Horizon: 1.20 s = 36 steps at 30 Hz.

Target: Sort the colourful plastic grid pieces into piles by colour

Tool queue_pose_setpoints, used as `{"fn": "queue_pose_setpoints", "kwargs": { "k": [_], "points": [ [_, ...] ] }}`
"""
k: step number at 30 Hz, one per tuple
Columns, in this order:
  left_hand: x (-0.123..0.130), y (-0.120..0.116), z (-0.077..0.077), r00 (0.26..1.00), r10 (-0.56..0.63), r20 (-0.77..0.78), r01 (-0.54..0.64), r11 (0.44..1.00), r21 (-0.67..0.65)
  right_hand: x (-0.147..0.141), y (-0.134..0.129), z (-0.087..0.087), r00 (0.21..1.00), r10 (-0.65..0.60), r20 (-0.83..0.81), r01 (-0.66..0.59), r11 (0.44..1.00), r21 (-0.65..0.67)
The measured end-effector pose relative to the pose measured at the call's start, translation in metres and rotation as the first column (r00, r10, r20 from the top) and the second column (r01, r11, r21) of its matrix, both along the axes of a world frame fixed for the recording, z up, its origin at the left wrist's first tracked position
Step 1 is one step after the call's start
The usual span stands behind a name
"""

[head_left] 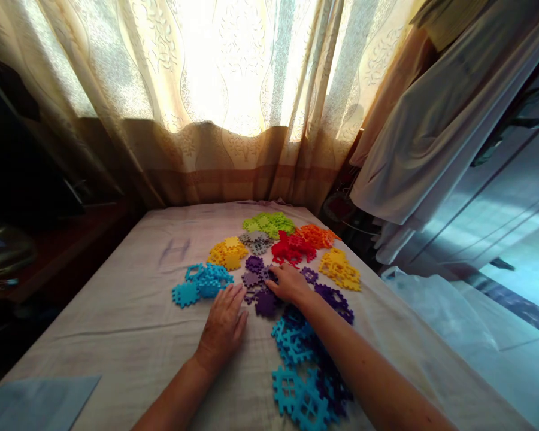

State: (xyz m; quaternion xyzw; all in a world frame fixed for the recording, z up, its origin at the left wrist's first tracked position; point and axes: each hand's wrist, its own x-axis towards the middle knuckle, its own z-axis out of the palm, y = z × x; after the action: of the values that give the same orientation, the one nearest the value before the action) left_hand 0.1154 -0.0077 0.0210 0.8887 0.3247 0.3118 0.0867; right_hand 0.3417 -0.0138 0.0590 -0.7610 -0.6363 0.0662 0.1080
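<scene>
My left hand (223, 323) lies on the bedsheet with its fingers stretched out and nothing in them. Its fingertips are beside a pile of light blue interlocking plastic tiles (206, 280). At the centre, my right hand (288, 282) has its thumb and fingers closing on a purple tile (268, 273) in a small group of purple tiles (265, 302); the hand partly covers that tile. Dark purple tiles (336, 299) lie beside the right wrist. Nearer to me, a mixed heap of blue tiles (291, 389) and dark purple ones is partly hidden by the right forearm.
Beyond the hands are piles of yellow (228, 254), grey (256, 242), lime green (269, 224), red (294, 248) and orange tiles (317, 236), with another yellow pile (340, 269) at right. A grey-blue sheet (40, 402) lies at front left. Curtains (224, 155) hang behind.
</scene>
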Motion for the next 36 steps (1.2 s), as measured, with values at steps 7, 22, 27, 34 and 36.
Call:
{"fn": "queue_pose_setpoints", "kwargs": {
  "k": [7,22,27,34,36],
  "points": [
    [-0.003,0.053,0.028,0.935,0.061,-0.348,-0.007,0.988,0.155,-0.002,0.035,-0.006,0.995,-0.056,-0.085,0.058,0.998,0.016],
    [-0.001,0.029,0.025,0.972,0.021,-0.235,0.008,0.993,0.121,-0.020,-0.027,0.014,0.992,0.081,-0.095,-0.068,0.989,0.133],
    [0.043,0.016,0.027,0.887,-0.289,-0.361,0.287,0.956,-0.059,-0.022,-0.088,0.009,0.990,0.134,-0.039,-0.131,0.988,0.088],
    [0.038,0.027,0.024,0.942,-0.092,-0.322,0.096,0.995,-0.002,0.003,-0.108,0.001,0.996,0.093,0.008,-0.093,0.996,0.015],
    [0.029,0.020,0.022,0.960,-0.057,-0.273,0.062,0.998,0.007,0.018,-0.111,0.002,0.998,0.066,0.023,-0.066,0.998,0.016]
  ]
}}
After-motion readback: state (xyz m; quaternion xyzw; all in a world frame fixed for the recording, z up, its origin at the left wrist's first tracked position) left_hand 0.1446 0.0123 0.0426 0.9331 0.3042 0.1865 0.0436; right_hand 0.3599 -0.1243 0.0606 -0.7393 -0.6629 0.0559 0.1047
